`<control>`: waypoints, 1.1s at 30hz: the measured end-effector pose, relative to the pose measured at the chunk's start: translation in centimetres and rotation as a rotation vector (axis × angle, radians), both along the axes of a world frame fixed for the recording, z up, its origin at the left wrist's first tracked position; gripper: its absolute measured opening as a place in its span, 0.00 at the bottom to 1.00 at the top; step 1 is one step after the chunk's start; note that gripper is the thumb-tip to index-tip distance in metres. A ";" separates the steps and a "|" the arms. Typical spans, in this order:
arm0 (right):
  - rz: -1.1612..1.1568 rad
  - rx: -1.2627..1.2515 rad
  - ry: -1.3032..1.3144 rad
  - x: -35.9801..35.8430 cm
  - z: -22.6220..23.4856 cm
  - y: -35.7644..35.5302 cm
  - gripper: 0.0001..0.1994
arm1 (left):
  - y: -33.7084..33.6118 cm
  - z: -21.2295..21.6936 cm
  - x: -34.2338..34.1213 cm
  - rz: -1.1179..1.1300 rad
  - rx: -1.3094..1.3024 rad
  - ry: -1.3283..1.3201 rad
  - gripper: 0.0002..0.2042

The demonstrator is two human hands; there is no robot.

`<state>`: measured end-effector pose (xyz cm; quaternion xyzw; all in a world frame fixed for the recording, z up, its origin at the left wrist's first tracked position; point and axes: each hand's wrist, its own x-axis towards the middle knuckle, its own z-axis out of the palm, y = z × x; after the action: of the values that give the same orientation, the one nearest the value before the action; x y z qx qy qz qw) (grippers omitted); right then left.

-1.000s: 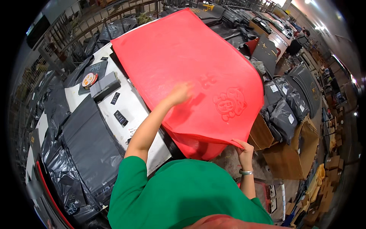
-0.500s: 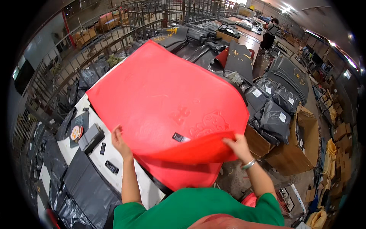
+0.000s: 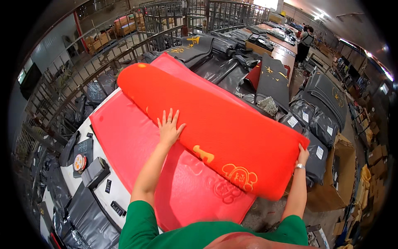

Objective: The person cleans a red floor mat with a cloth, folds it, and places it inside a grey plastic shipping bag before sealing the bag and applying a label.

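We are folding a large red mat (image 3: pixel 232 137) over itself on the white surface (image 3: pixel 124 195). The upper half of the mat already lies doubled across the centre of the frame, its gold emblem and characters facing up toward the lower right; the lower layer still shows, pink-red and embossed, at left and lower centre. We judge the fold about half complete: the doubled part has yet to be drawn down and its edges matched. Our left hand (image 3: pixel 169 126) rests flat and open on the folded layer, fingers spread, pressing but grasping nothing. Our right hand (image 3: pixel 303 154) has its grip closed on the mat's right-hand corner at centre right. At lower left, the surface carries a small grey box (image 3: pixel 96 171), a round orange-and-white disc (image 3: pixel 79 162) and small dark labels (image 3: pixel 108 186). Black plastic packages (image 3: pixel 315 137) with white rectangular labels lie at right, beside an open brown carton (image 3: pixel 336 182). Dark mats with gold characters (image 3: pixel 275 81) are stacked at upper centre.
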<state>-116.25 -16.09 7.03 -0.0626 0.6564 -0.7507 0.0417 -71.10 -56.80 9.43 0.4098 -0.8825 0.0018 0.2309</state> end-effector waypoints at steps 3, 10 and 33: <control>-0.055 0.174 0.136 -0.5 -4.4 2.5 0.14 | -2.1 -1.8 -3.3 -0.018 0.099 -0.081 0.32; 0.643 0.271 -1.011 13.1 -8.8 7.4 0.28 | -2.7 -6.6 -2.6 -0.025 0.169 -0.128 0.31; 0.583 -0.662 0.033 31.5 21.8 3.9 0.17 | 33.2 9.0 12.7 -0.675 0.448 0.123 0.22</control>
<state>-84.75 -12.19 28.82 -0.2671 0.3362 -0.8762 0.2189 -58.38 -23.64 18.45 0.1365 -0.9305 -0.2908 0.1762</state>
